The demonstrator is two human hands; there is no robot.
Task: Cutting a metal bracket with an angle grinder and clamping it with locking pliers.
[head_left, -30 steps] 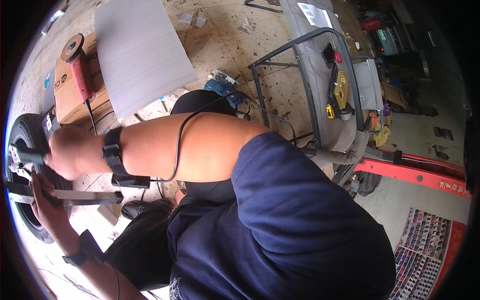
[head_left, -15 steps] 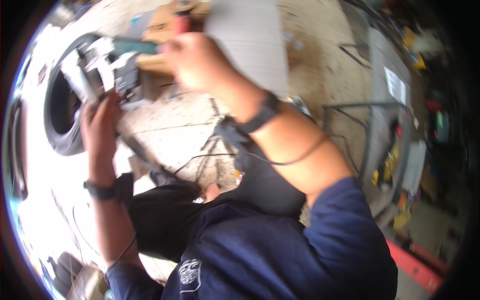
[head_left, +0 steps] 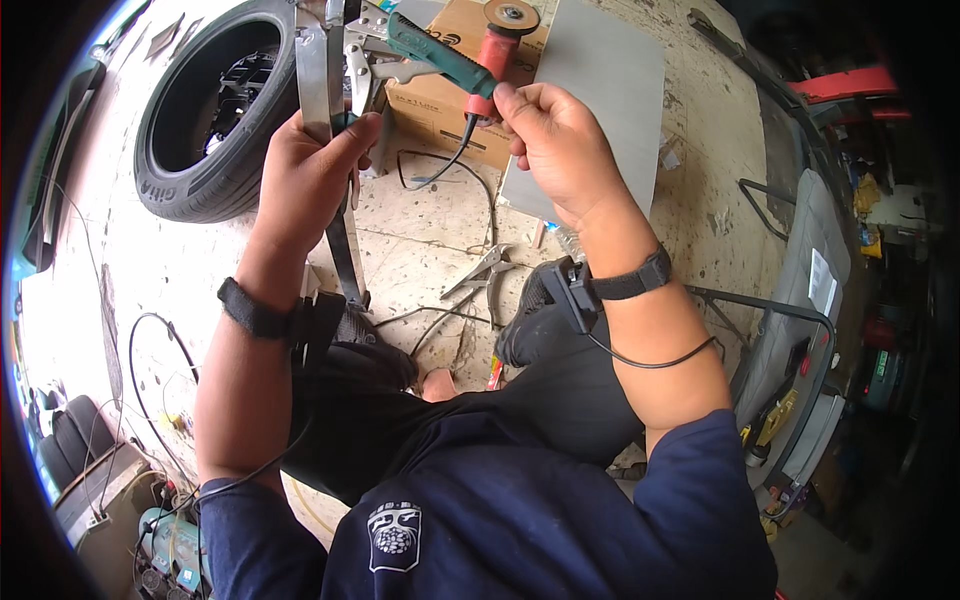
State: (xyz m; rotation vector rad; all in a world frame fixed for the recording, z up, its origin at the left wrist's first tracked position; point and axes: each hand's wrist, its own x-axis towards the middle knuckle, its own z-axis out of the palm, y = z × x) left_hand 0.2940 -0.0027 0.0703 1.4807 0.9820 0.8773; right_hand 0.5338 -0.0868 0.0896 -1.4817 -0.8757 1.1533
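Observation:
My left hand [head_left: 310, 185] is closed around a long flat metal bar [head_left: 313, 85], which runs upward past the fist; a darker length shows below it. Silver locking pliers [head_left: 365, 75] sit beside the bar, just above that hand. Their green ribbed handle [head_left: 440, 55] slants out to the right. At its end, my right hand [head_left: 560, 135] pinches the handle between thumb and fingers. Whether the jaws grip the bar is hard to see at the upper edge. Right behind the handle stands a red angle grinder [head_left: 497, 60] with its disc upward.
A tyre [head_left: 165, 190] lies at the left. Beyond my hands are a cardboard box [head_left: 440, 125] and a grey sheet [head_left: 600, 95]. Another pair of locking pliers [head_left: 487, 272] rests on the floor between my feet, near cables. A metal frame [head_left: 790, 315] stands at the right.
My view has shifted and steadied, so everything sits differently in it. The right hand still holds the green handle, which now slopes down toward it; the left keeps its hold on the bar.

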